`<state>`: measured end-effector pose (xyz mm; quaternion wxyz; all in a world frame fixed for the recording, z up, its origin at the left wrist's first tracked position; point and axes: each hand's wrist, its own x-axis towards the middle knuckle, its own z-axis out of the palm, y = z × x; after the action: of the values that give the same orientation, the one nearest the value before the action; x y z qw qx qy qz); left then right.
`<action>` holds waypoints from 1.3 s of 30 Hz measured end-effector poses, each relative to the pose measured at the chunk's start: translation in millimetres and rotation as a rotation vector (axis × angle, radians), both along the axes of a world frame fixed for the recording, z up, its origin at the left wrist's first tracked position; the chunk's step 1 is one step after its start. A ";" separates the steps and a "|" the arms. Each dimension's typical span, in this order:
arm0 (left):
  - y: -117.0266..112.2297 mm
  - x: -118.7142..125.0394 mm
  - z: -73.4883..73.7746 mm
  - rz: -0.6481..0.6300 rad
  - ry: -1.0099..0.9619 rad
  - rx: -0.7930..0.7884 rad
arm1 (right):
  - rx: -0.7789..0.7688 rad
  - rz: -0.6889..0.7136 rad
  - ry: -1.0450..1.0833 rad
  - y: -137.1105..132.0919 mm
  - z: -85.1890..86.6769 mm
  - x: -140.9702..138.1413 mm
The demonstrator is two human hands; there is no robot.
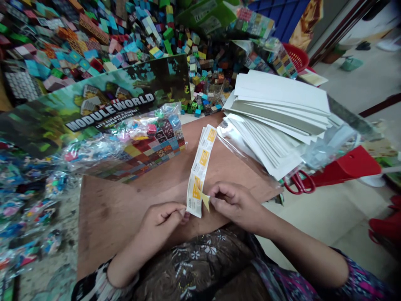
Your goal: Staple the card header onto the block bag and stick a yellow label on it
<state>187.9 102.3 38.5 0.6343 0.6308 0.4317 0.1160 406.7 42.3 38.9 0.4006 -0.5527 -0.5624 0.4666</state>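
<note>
A narrow white strip of stickers (pixel 203 159) with yellow printed labels lies over the brown board, its near end close to my body. My left hand (pixel 166 217) pinches the lower left corner of that strip between thumb and fingers. At the strip's right edge, my right hand (pixel 234 205) pinches a yellow sticker (pixel 205 200) that is partly lifted and bent away from the backing. Whether the sticker still clings at its left side is hard to make out. Further off stands a box labelled MODULE WORLD (pixel 109 109), with clear bags of colourful pieces lying against it.
A brown board (pixel 106 217) lies under my hands. At right is a stack of white cards (pixel 275 113), with red-handled scissors (pixel 299 182) beside it. Piles of coloured blocks (pixel 125 46) fill the back, and small bagged pieces (pixel 37 209) cover the left side.
</note>
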 end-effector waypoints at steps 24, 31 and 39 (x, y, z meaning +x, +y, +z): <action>-9.6 8.4 5.2 0.052 0.149 0.387 | 0.247 0.193 -0.290 8.9 -10.9 -25.7; -6.4 -0.1 -10.7 0.219 0.216 0.001 | -0.127 0.055 0.066 13.8 -7.0 9.8; -2.5 3.7 -7.2 0.191 0.339 -0.021 | -0.320 -0.294 0.400 17.0 -8.9 69.3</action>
<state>191.5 99.8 31.3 0.5453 0.5909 0.5913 0.0632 476.0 59.3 30.0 0.4743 -0.5815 -0.3055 0.5862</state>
